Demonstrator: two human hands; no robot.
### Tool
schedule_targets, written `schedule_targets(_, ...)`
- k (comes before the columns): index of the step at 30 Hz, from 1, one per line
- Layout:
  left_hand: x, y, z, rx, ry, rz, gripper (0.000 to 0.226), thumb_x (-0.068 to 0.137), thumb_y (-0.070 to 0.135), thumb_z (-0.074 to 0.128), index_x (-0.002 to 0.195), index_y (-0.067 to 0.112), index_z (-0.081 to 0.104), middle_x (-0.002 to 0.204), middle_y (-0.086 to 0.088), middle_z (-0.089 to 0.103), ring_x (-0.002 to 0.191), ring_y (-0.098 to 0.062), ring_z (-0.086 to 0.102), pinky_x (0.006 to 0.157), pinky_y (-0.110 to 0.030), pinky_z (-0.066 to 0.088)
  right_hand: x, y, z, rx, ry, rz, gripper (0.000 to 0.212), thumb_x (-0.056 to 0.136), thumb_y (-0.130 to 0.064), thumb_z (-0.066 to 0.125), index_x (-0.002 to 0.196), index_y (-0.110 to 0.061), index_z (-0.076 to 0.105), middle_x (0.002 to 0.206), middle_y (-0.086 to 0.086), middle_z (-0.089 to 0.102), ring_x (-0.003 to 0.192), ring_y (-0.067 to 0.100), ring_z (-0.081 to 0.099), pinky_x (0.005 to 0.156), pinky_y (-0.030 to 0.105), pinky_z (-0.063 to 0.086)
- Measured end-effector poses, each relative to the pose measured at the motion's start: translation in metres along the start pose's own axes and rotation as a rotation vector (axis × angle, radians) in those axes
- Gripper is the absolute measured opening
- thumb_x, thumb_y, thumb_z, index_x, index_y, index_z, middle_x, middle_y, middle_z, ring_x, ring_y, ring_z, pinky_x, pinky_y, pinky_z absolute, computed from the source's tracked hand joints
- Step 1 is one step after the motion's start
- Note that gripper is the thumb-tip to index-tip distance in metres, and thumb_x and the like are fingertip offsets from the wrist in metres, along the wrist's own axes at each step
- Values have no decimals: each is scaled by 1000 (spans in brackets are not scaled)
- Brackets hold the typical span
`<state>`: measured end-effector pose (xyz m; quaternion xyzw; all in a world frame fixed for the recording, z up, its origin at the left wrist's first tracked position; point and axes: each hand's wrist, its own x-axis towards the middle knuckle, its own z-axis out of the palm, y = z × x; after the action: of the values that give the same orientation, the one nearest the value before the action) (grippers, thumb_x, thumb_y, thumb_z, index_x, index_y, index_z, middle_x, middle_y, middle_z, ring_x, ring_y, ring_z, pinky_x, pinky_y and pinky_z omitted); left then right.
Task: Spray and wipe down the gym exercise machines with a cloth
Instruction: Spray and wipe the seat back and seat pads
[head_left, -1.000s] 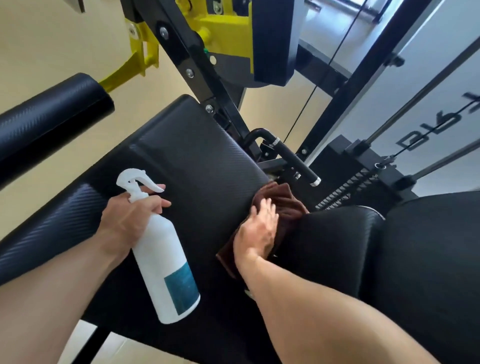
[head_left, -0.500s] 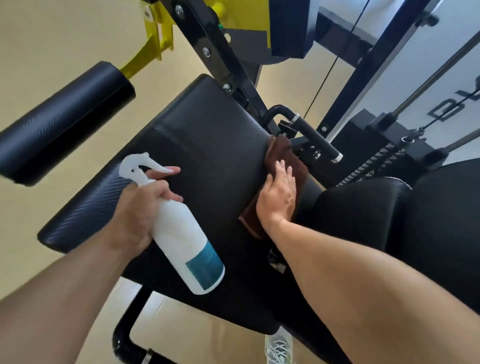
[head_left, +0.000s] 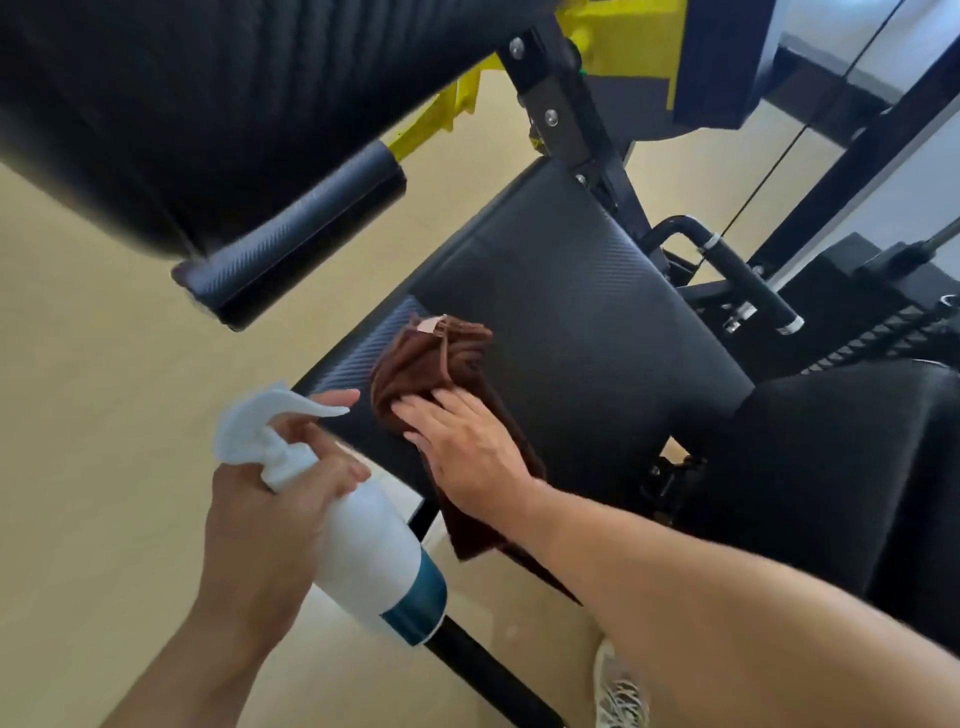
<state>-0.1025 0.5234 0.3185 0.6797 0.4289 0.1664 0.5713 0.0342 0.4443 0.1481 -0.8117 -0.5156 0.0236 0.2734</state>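
A black padded seat (head_left: 561, 312) of the gym machine slopes across the middle of the view. A brown cloth (head_left: 431, 358) lies bunched on its left end, and my right hand (head_left: 467, 447) presses flat on it with straight fingers. My left hand (head_left: 275, 514) grips the neck of a white spray bottle (head_left: 374, 561) with a teal label, just left of the seat's edge, its nozzle pointing right. A black roller pad (head_left: 296, 234) hangs above the seat's left end.
A large black pad (head_left: 156, 104) fills the top left, close to the camera. A black handle bar (head_left: 748, 280) and yellow frame parts (head_left: 623, 31) stand behind the seat. Another black cushion (head_left: 857, 467) is at the right. A shoe (head_left: 618, 691) rests on the beige floor below.
My right hand has slid the cloth from the seat's right edge near the handle across to its left end. The view has dropped lower, and the bottle now sits beside the cloth.
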Motion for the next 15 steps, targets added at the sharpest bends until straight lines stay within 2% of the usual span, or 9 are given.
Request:
schedule_targets(1,-3,-2,1,19,13,5,40,54,26,64,93,24,74,79,-9,65,92,-41,64,95,-69,50,30,4,-5,-88,-23,-64,41,106,-22,53,147,-20,58,151,1,57,144,30,45,127,44,21)
schedule_targets(3,-11,-8,2,58,48,20,37,59,20,61,92,28,74,84,-9,68,94,-36,64,94,-62,51,84,0,-11,-227,-151,-104,48,109,-30,47,157,-28,43,167,-4,34,158,31,18,127,43,-3)
schedule_targets(5,-21,-15,3,70,83,10,31,61,19,59,87,29,73,84,-7,70,93,-31,66,89,-52,53,103,-11,-8,-187,-239,-72,49,112,-37,34,161,-32,32,171,-9,21,161,25,1,126,40,-11)
schedule_targets(7,-31,-20,0,48,119,-5,31,62,20,60,88,30,73,85,-5,71,96,-23,67,88,-46,52,82,-19,-1,-121,-218,-73,50,113,-38,32,162,-33,30,170,-12,23,161,20,3,130,39,-6)
schedule_targets(9,-40,-23,-6,39,147,2,36,62,22,61,94,32,73,95,-4,73,106,-18,66,93,-46,51,32,-21,8,-147,-184,-171,51,112,-36,37,162,-32,31,170,-12,25,161,21,5,131,40,1)
schedule_targets(10,-44,-24,-10,41,159,12,35,64,21,62,95,32,73,95,-3,73,103,-17,66,91,-42,52,3,-18,10,-191,-196,-241,52,111,-34,41,162,-31,33,170,-11,25,161,21,6,131,41,2)
schedule_targets(12,-52,-27,-18,33,163,16,29,72,10,67,90,34,72,84,-2,73,86,-16,67,77,-27,51,-50,-1,9,-269,-276,-354,56,105,-29,52,159,-29,39,169,-10,29,161,24,7,131,41,-1)
schedule_targets(13,-56,-30,-21,31,159,7,36,77,0,68,87,35,71,80,-2,72,81,-17,67,71,-23,50,-70,9,6,-292,-311,-367,57,100,-26,59,155,-28,45,166,-9,35,160,25,11,131,41,-2)
schedule_targets(15,-63,-37,-28,31,145,-23,47,80,-10,65,87,36,70,75,-1,72,76,-18,67,67,-21,49,-92,19,-1,-343,-321,-323,52,93,-25,70,143,-26,58,154,-4,52,153,29,33,131,41,-1)
